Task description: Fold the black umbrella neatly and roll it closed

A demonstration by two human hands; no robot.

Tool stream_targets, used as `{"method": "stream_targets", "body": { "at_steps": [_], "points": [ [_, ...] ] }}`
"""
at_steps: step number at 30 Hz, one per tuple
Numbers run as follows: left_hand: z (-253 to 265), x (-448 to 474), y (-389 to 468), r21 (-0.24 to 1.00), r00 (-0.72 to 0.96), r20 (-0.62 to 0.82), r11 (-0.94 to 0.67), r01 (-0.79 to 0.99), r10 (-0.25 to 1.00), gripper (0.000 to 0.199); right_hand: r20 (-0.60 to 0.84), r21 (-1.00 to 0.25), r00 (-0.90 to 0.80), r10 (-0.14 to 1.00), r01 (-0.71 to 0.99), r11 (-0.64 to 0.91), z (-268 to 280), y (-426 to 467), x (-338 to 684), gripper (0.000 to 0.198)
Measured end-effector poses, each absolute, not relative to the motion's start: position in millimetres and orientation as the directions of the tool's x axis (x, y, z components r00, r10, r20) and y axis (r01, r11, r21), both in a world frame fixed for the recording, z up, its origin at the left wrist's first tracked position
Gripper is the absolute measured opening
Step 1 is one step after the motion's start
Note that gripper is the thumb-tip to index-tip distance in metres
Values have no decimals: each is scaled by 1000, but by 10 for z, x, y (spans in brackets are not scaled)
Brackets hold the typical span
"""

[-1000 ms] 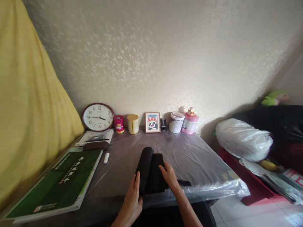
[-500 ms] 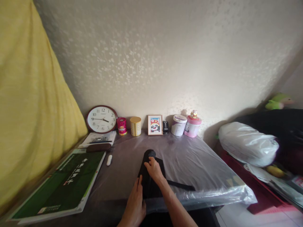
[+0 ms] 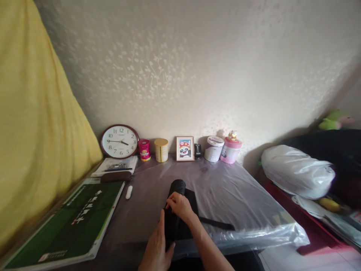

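Note:
A black bundle that looks like rolled fabric lies near the table's front edge, its far end a rounded roll. A flat black panel spreads from its right side, and a narrow black strap trails off to the right. My left hand holds the roll's near left side, fingers along it and thumb at its near end. Across the top, my right hand has curled fingers gripping the roll's left edge. Its fingertips are partly hidden against the dark material.
Plastic sheeting covers the table. To the left are a green book, a brown case and a small white object. Along the wall stand a clock, a yellow can, a picture frame and tubs.
My right hand has moved left and slightly nearer, from the top of the roll to its left edge. The black roll looks fuller and rounder. My left hand has shifted slightly nearer.

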State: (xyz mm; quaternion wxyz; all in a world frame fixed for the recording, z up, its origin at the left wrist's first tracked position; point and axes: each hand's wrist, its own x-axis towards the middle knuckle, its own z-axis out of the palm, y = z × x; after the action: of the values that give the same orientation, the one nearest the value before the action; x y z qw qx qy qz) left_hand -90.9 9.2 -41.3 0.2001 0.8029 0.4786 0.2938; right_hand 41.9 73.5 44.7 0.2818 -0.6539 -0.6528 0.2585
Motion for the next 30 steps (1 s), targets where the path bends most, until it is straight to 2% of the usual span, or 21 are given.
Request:
{"method": "stream_targets", "body": {
  "at_steps": [5,9,11,15,18,23,26,30],
  "points": [
    [-254,-954,90,453,323,423,-507,733,846,78,56,-654,36,998,757,10,417,723,394,13],
    [-388,-947,166,354,360,486,-556,752,797,67,47,-688,-7,999,724,37,398,707,384,15],
    [-463,-933,198,364,375,488,-575,733,788,66,52,-693,-13,999,719,45,402,700,378,16],
    [-510,-891,217,476,397,417,-568,671,818,77,60,-651,16,998,758,27,423,665,370,16],
    [-570,-884,224,529,427,365,-561,636,828,81,148,-624,-19,989,774,108,418,582,396,18],
    [-759,-917,240,494,450,404,-604,625,796,83,402,-553,-161,901,741,379,313,472,499,21],
    [-754,-910,213,498,424,385,-572,652,820,82,416,-517,-231,880,735,437,231,548,553,20],
    [-664,-897,180,485,430,338,-546,683,837,83,379,-481,-259,888,765,429,168,779,598,22]
  ]
}}
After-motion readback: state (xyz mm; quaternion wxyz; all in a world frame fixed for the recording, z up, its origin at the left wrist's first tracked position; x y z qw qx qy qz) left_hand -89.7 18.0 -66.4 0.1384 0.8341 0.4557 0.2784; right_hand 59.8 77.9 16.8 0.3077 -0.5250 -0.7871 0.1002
